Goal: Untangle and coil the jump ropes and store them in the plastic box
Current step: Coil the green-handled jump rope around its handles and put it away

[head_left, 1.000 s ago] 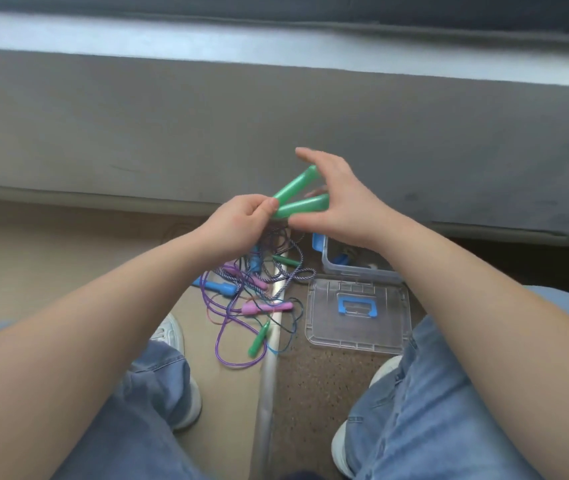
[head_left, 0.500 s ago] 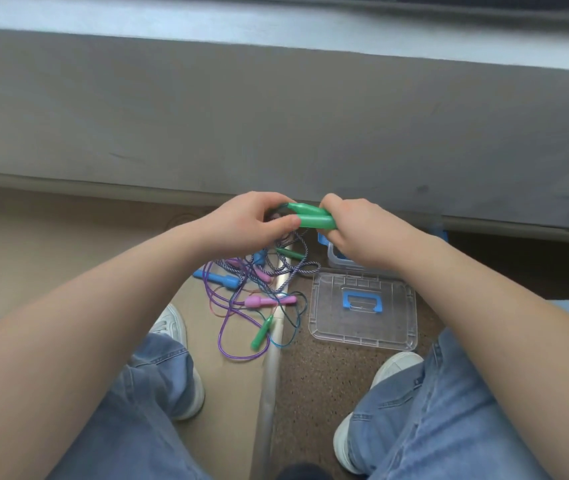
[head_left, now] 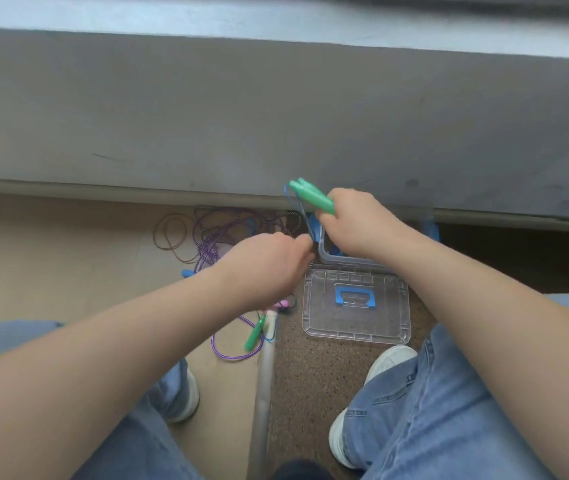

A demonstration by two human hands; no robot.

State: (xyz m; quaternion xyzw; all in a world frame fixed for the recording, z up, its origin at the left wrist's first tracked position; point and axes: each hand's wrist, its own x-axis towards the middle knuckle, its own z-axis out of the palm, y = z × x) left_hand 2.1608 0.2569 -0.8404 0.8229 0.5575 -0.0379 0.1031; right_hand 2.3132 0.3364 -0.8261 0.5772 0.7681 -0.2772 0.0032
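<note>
Right hand (head_left: 355, 223): fingers wrapped round 2 green handles (head_left: 310, 199), held over the far-left corner of the plastic box (head_left: 331, 259).
Left hand (head_left: 269, 265): just left of the box, fingertips pinching the blue cord (head_left: 305, 220) that drops from those handles.
Box: clear, open, on the floor (head_left: 310, 375).
Lid (head_left: 355, 320): flat, directly before the box.
Tangled ropes (head_left: 214, 237): purple and dark, left of the box.

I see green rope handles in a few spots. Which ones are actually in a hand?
The pair of green handles gripped side by side in the right hand. The single green handle lies loose on the floor.
</note>
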